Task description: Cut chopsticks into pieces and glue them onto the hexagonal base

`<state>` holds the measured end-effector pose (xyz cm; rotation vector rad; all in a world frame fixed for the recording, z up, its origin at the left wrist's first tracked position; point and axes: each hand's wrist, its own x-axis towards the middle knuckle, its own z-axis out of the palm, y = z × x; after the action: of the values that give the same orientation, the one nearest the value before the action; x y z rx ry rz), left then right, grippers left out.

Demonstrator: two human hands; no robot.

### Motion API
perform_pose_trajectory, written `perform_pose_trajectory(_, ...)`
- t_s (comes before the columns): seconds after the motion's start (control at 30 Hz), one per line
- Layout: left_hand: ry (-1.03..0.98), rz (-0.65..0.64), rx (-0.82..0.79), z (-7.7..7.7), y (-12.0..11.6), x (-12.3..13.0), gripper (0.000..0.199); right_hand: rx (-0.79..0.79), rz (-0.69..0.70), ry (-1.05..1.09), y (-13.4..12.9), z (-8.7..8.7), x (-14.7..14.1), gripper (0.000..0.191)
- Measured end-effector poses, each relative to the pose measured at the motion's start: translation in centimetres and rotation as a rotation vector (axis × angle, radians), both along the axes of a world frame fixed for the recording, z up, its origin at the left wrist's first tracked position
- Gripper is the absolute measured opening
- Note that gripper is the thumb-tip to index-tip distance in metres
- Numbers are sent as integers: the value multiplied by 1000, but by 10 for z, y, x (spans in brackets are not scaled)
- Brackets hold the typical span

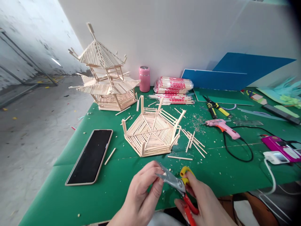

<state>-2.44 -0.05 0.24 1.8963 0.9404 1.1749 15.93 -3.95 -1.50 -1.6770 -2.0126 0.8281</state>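
My right hand (199, 196) holds scissors (180, 184) with one yellow and one red handle, blades parted and pointing left. Near the blade tips, the fingers of my left hand (147, 188) are pinched together; a tiny pale piece shows between the blades, and what the fingers grip is mostly hidden. Beyond both hands lies an octagonal-looking frame of wooden sticks (150, 133) with short upright posts. Loose sticks (195, 142) lie at its right, and one more stick (180, 158) rests just in front of it.
A wooden-stick pagoda (110, 84) stands at the back left. Nearby are a pink bottle (144, 79), wrapped sticks (174, 86) and a phone (90, 157). At right lie a pink glue gun (223, 128), yellow-black pliers (216, 108) and a magenta device (281, 147) with cables.
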Motion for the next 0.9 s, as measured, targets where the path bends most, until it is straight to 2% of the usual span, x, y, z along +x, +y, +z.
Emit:
perform_pose_trajectory(0.1,-13,2,15,2,0,1,17,-32,-16,32,1,-7,0,18)
perform_pose_trajectory(0.27,8,9,33,4,0,3,17,-103,-20,33,-2,-14,3,26)
perform_pose_trajectory(0.33,11,21,38,2,-1,3,18,-112,-13,23,-2,-15,4,29)
perform_pose_trajectory(0.47,-18,33,-12,-6,-3,1,16,-112,-8,-9,-1,-13,5,23)
perform_pose_trajectory(0.57,-109,15,-177,-11,-3,-1,13,-55,-13,-58,-1,-11,6,27)
perform_pose_trajectory(0.73,-370,-163,-635,-13,2,-4,24,46,-3,-142,-2,-8,10,33)
perform_pose_trajectory(0.9,-511,-220,-818,-11,7,-4,28,57,20,-184,-1,-3,13,31)
